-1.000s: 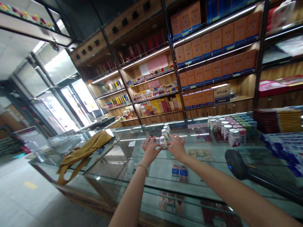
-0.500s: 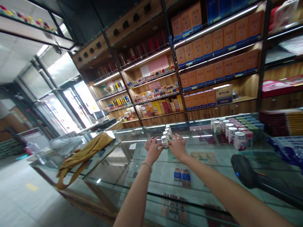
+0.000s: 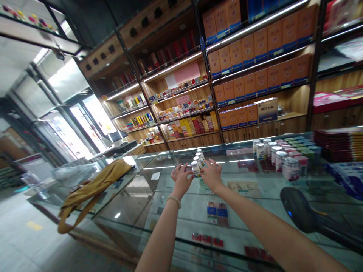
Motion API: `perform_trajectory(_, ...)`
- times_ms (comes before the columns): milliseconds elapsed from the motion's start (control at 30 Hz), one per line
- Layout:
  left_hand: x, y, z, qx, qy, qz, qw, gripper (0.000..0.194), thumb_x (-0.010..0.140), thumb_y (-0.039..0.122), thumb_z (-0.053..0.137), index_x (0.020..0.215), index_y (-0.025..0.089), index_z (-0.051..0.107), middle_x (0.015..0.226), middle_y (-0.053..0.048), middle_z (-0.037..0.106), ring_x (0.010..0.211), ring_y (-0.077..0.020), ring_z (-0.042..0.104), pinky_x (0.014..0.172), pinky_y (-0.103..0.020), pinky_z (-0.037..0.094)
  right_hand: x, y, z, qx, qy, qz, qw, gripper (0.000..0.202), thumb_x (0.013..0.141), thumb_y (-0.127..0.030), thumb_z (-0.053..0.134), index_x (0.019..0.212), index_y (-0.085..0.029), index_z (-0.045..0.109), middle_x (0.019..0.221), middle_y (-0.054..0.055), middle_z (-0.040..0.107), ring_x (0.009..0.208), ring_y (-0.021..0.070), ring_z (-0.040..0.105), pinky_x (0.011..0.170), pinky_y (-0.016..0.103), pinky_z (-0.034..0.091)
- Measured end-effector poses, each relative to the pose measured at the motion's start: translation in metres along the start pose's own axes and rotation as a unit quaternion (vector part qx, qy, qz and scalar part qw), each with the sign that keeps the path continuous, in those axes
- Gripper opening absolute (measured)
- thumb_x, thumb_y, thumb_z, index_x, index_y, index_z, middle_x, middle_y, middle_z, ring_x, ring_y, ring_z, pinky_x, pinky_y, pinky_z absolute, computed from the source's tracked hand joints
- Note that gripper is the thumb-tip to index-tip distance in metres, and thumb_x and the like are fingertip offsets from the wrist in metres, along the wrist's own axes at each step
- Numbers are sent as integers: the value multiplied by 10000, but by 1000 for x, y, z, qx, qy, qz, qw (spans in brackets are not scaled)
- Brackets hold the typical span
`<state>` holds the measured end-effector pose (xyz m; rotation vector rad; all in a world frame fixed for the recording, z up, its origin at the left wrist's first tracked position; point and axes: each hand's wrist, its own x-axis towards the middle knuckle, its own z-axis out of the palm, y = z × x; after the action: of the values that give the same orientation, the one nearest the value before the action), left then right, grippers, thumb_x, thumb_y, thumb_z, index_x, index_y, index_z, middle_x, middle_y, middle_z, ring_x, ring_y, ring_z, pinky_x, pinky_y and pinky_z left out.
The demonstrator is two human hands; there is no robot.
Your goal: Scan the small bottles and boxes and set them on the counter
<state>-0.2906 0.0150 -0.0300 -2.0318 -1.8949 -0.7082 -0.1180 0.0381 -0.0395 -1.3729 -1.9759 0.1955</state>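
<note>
Jar (lidded) between left fingers, right fingers

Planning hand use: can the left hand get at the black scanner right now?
Probably not directly: the left hand is at a small jar, and the right forearm lies between hand and black scanner.

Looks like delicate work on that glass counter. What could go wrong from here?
The left hand and right hand are both at the nearest small jar, with others close behind it in a row; a slight push might knock that row out of line or tip one.

The jars stand on a smooth glass counter, so a bumped one could slide or roll.

The black scanner-like device sits near the right forearm; a careless sweep of that arm might nudge it.
</note>
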Motion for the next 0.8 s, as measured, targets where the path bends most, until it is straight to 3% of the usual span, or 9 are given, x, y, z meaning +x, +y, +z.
perform_trajectory(800,8,12,7,29,13,-17,999,148,844,278,698,959,310,786,1451,-18,575,1422,-325,348,1203,-599,158,2,4,4,-9,-6,17,1000,254,911,-259,545,1048,-258,758,1544,58,464,1442,296,282,1131,520,227)
